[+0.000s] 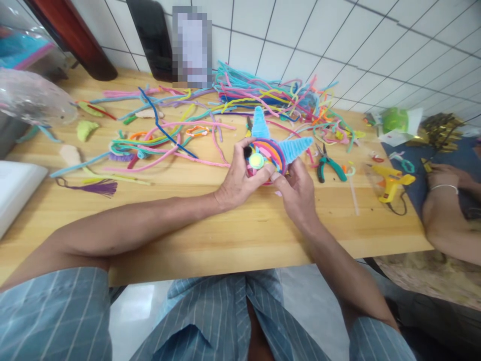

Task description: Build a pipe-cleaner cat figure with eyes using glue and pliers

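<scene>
Between both hands, above the wooden table [180,240], is a colourful pipe-cleaner figure [268,150] with rainbow bands, a yellow-green disc and a black tip at its left. Two light blue pointed pieces [296,149] stick out from its top and right. My left hand [240,173] grips its left side, the thumb pressed on the front. My right hand [298,190] closes on its lower right edge, its thumb beside the left one. The palms and fingers behind hide part of the figure. Just right of my right hand lie green-handled pliers [330,168].
A heap of coloured pipe cleaners [263,95] lies along the tiled wall. A yellow glue gun [393,181] stands at the right, near a co-worker's hand [443,178]. A purple tassel [97,186] lies left. A black phone [152,40] leans on the wall.
</scene>
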A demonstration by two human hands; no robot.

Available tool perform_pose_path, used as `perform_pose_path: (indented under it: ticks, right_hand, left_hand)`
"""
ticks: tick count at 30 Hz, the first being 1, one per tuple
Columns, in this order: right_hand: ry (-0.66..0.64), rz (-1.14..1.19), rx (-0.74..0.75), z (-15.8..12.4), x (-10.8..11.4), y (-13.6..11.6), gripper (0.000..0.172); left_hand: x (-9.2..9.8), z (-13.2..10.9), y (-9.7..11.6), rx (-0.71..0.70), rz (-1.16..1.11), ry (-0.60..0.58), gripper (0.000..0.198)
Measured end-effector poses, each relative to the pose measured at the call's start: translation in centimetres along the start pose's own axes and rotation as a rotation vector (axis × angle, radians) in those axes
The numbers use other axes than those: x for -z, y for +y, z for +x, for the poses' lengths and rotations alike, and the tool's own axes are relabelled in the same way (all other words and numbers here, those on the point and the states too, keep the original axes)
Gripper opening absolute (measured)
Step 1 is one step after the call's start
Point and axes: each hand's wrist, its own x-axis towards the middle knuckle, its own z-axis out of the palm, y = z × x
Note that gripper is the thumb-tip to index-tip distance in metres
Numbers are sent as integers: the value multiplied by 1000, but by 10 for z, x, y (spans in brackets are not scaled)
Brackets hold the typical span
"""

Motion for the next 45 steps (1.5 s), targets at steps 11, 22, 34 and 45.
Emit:
perform_pose_path:
  ticks: [11,22,34,45]
  right_hand:
    - [-68,31,-30,15,1,3,64]
    - [-29,-107,33,9,1,15,61]
    - [-28,-196,-33,14,18,20,63]
    - [-289,-149,-7,14,25,32,70]
  left_hand:
    - [0,8,0,92,-81,-19,77]
    - [-2,3,4,141,-70,-8,74]
    - [0,-1,18,239,-55,-69,71]
    - [68,-2,34,-290,507,-232,80]
